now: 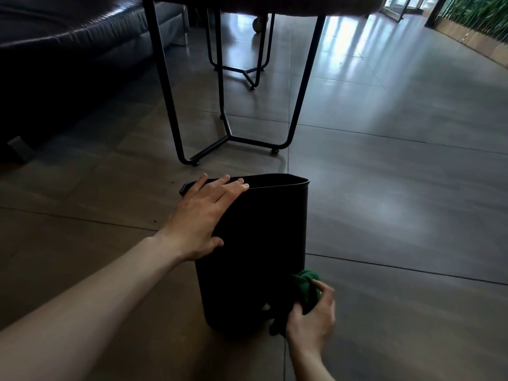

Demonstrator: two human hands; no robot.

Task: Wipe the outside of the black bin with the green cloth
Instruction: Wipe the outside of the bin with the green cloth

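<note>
The bin stands upright on the floor in front of you, just before the table legs, with its open top away from you. Your left hand lies flat on the near wall, with the fingers spread up to the rim and the thumb low on the wall. It presses and steadies the bin; it does not close around anything. Your right hand is clenched around the bunched cloth and holds it against the lower right corner of the bin, close to the floor.

The bin looks like thin, smooth plastic, so it is probably light and a little flexible. It may slide on the polished tiles or tip when you push on one side. Keep the left hand on the rim, which is likely the stiffest part, and press down a little while you wipe. The wall may be slippery for a flat palm, so hooking the fingers over the rim should give a surer hold. The cloth is soft and folds easily; a loose end hangs dark below your hand, so gather it if it drags.
</note>
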